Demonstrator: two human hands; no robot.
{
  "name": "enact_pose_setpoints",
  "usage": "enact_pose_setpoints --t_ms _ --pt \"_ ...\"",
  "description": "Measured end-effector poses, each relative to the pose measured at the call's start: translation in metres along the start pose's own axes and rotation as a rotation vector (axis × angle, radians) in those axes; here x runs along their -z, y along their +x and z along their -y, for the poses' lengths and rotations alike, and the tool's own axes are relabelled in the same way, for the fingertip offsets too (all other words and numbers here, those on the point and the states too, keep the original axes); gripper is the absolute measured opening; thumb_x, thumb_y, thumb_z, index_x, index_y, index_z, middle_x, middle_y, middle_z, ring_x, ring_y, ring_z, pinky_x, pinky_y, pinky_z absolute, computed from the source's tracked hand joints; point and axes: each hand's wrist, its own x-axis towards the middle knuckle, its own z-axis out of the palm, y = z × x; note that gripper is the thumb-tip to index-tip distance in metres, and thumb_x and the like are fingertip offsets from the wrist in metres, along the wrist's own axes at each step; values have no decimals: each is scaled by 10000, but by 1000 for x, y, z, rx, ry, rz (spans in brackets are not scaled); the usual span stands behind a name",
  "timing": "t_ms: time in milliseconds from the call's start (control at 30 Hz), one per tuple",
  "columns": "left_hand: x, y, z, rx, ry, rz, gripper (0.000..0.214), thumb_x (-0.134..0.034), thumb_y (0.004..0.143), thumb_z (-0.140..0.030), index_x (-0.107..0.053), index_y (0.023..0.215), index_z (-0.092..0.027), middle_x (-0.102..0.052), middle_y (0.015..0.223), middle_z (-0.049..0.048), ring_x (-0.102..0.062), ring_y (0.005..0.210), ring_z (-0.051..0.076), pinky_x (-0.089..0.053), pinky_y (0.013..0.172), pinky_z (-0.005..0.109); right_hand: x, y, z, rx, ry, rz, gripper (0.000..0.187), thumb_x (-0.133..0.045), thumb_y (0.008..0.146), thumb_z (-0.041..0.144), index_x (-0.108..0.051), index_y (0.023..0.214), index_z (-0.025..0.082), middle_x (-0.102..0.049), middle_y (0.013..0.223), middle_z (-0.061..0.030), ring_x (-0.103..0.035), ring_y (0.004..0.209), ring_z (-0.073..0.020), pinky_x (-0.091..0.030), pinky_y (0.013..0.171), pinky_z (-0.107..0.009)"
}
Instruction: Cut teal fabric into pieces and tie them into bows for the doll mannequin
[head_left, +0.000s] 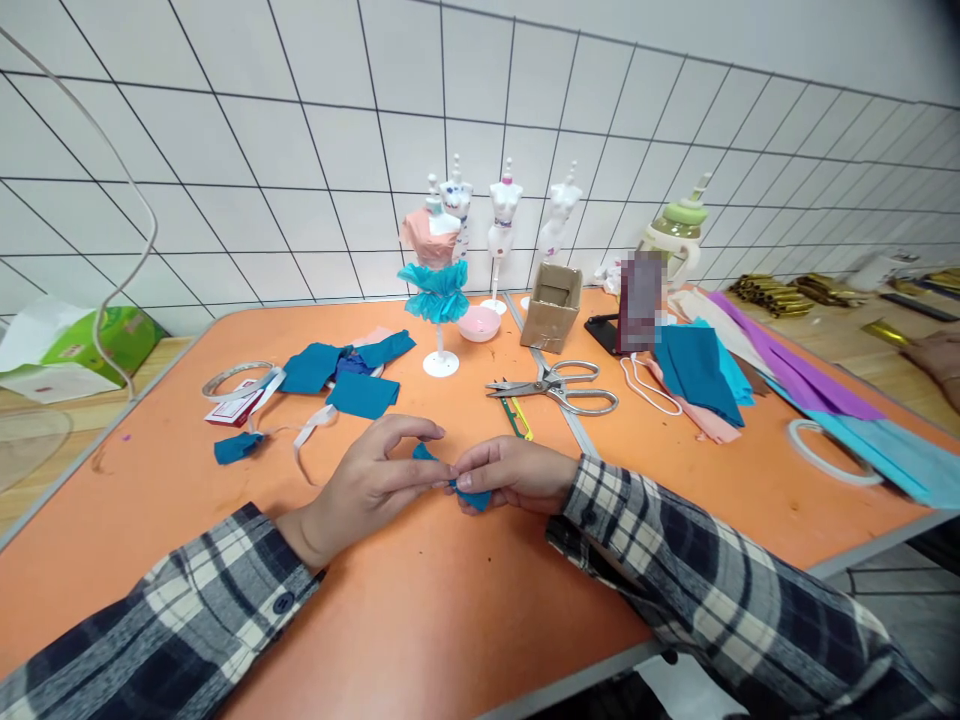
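Note:
Above the orange table (420,620), my left hand (371,485) and my right hand (517,470) meet at a small piece of blue crepe paper (476,498). The right thumb and fingers pinch the paper. My left fingertips close on its edge beside the right thumb, and the paper's far end shows behind them. Just beyond the hands lie large metal scissors (551,388), partly opened, across a small yellow-and-green tool (519,420). A mini dress form (435,275) in a pink paper top and gathered turquoise skirt stands farther back.
Blue paper pieces (364,395), a tape roll (240,378) and a white ribbon (311,435) lie left. Behind are bare mini dress forms (505,205), a pink bowl (480,323) and a cardboard box (553,310). Right are a propped phone (640,300), bottle (675,235) and colored paper sheets (802,360).

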Motion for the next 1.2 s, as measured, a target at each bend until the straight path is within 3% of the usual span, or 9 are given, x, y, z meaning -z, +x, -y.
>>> enact_pose_setpoints --t_ms 233,367,467,533,600,667,800,933,1200 --pt "1 -2 -2 -12 90 -59 189 -597 900 -230 -752 959 -320 -580 1171 52 -563 1068 215 -467 952 375 -3 1 1 105 -16 -46 354 -863 556 381 -645 699 142 -592 624 34 -493 553 -67 -362 542 -206" --pt "-6 2 -3 299 -158 -89 413 -665 850 -343 -576 1240 -240 -558 1253 110 -540 1153 252 -455 991 407 -1 7 -1 316 -44 -328 354 -850 549 409 -671 703 146 -625 643 18 -526 597 -89 -403 595 -232" --pt "-12 9 -4 575 -418 -72 375 -629 849 -436 -597 1129 -190 -637 1129 113 -613 1042 238 -514 900 372 -1 11 -3 434 -135 -495 327 -816 595 429 -699 722 151 -643 650 9 -527 586 -96 -422 594 -246" --pt "-14 13 -6 662 -512 12 326 -642 823 -455 -650 994 -177 -685 1000 90 -648 938 225 -536 828 341 -3 13 -5 436 -196 -545 322 -800 613 439 -711 735 155 -649 644 4 -520 556 -97 -420 556 -247" --pt "-14 16 -10 690 -522 55 278 -664 798 -446 -679 859 -175 -701 884 63 -656 846 208 -537 776 317 -6 13 -7 436 -226 -552 320 -796 616 442 -717 747 161 -666 662 -5 -538 557 -106 -432 539 -250" --pt "-15 18 -13 729 -532 4 263 -692 772 -440 -684 806 -179 -711 832 47 -661 803 202 -539 749 310 -10 13 -7 464 -228 -538 319 -798 614 439 -714 760 169 -680 689 -12 -566 579 -118 -454 545 -255" --pt "-19 16 -15 841 -663 -74 320 -746 716 -439 -695 903 -184 -752 883 50 -693 833 222 -556 754 329 -15 12 -7 470 -181 -533 350 -822 596 383 -640 814 180 -649 652 15 -573 571 -113 -454 522 -230" --pt "-23 13 -12 874 -783 18 297 -757 697 -403 -700 879 -175 -760 892 48 -699 836 214 -551 777 331 -14 12 -8 435 -156 -542 363 -797 630 390 -529 780 196 -574 603 58 -491 490 -77 -410 433 -189" --pt "-23 12 -7 888 -716 38 252 -714 720 -414 -662 778 -175 -727 785 29 -662 748 192 -521 728 318 -11 11 -9 358 -224 -476 309 -784 632 403 -633 774 174 -564 642 33 -476 504 -76 -468 426 -210"
